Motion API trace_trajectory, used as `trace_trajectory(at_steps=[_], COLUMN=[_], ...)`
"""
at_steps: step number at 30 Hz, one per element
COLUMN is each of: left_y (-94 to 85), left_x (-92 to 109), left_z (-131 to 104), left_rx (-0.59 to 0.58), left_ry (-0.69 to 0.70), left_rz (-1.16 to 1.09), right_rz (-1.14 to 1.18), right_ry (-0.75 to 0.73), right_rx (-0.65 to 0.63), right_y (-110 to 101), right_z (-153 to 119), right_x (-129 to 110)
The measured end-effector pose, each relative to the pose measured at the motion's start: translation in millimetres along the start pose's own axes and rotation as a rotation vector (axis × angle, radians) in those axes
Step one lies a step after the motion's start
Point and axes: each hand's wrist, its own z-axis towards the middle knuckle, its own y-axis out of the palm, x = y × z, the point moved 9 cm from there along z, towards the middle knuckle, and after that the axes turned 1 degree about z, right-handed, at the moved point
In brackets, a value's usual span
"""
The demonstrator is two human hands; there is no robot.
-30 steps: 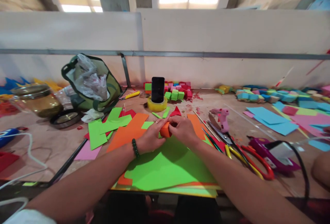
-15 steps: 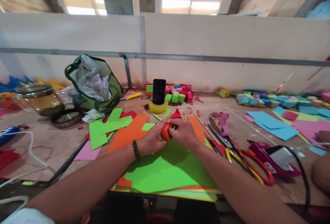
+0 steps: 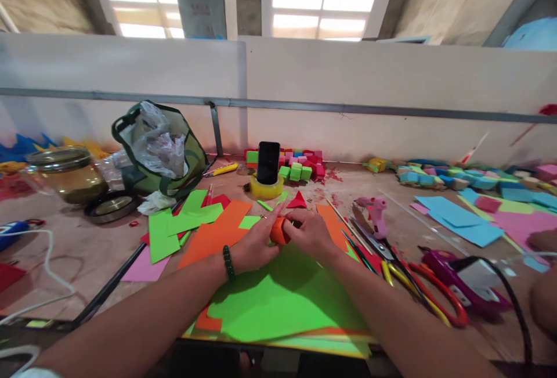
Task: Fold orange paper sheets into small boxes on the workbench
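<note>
A small curled piece of orange foam or paper (image 3: 279, 231) is held between both hands above the green sheets (image 3: 287, 302). My left hand (image 3: 256, 243), below a dark beaded bracelet (image 3: 228, 262), grips it from the left side. From the right, my right hand (image 3: 310, 233) pinches its edge with thumb and fingers. Larger orange sheets (image 3: 213, 233) lie just left of the hands. A small red triangular piece (image 3: 297, 200) sits right behind them. Part of the orange piece is hidden by the fingers.
Behind stand a phone (image 3: 268, 163) on a yellow tape roll (image 3: 266, 189) and several coloured cubes (image 3: 300, 170). To the right lie a pink glue gun (image 3: 378, 215), scissors (image 3: 439, 291) and a purple device (image 3: 467, 285). A bag (image 3: 165, 151) and glass jar (image 3: 65, 175) stand left.
The camera has tilted up a little, so the scene sits lower. Both hands still hold the orange piece, whose side shows slightly turned.
</note>
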Motion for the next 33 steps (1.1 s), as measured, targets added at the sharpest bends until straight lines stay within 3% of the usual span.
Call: trace_trajectory(at_steps=[5,18,23,25,28,30,33], left_y=[1.0,3.6,-7.0,-14.8,-20.3,-18.2,-9.8], left_x=[-1.4,3.3,-0.6,-2.8,-18.0,-27.9,-32.3], left_z=[0.6,1.1,2.5,4.0,3.9,2.1,-0.9], left_rx=[0.003,-0.05,0.026,0.062,0.043,0.003,-0.084], left_ry=[-0.01,-0.074,-0.134,-0.149,-0.282,-0.38,-0.458], left_rz=[0.007,-0.012,0.033,-0.028,-0.248,-0.459,-0.703], right_rz=[-0.023,-0.17,-0.056,0.06,0.305,0.418,0.344], right_ry=[-0.001,0.198,0.185,0.148,0.072,0.01,-0.113], right_rx=[-0.021,-0.033,-0.037,-0.032,-0.053,-0.154,-0.308], right_y=[1.4,3.0,4.7,0.4,-10.7,-13.2,-11.9], right_z=[0.0,-0.9,0.6,4.0,9.2,9.7,4.3], right_x=[-1.0,13.7,18.8,21.2,19.9,12.2,-5.9])
